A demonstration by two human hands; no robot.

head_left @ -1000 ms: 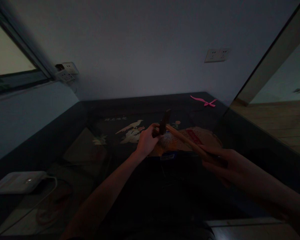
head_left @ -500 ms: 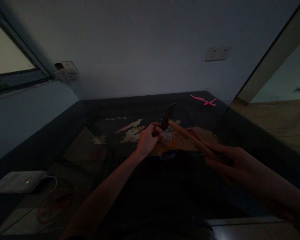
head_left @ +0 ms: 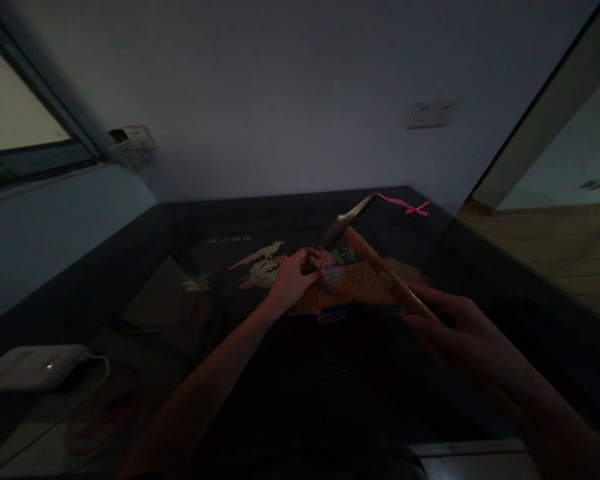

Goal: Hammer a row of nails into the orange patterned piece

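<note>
My right hand (head_left: 447, 320) grips the wooden handle of a hammer (head_left: 375, 257), whose dark metal head is raised just above and behind my left hand. At the left end of a speckled orange and brown packet (head_left: 355, 283), my left hand (head_left: 297, 273) has its thumb and fingers pinched together. What lies between those fingertips is too small and dark to make out. The packet lies on the dark glossy table (head_left: 280, 373), with a blue and white label on its near side.
A white device (head_left: 35, 367) with a cable lies at the left. Near the back right edge is a pink ribbon (head_left: 415, 209). A bird picture (head_left: 260, 263) decorates the tabletop. Wall sockets (head_left: 430, 114) are beyond the table.
The hammer has turned, so its long head now slants up to the right, with more of it showing. My left hand stays in nearly the same place on the packet.
</note>
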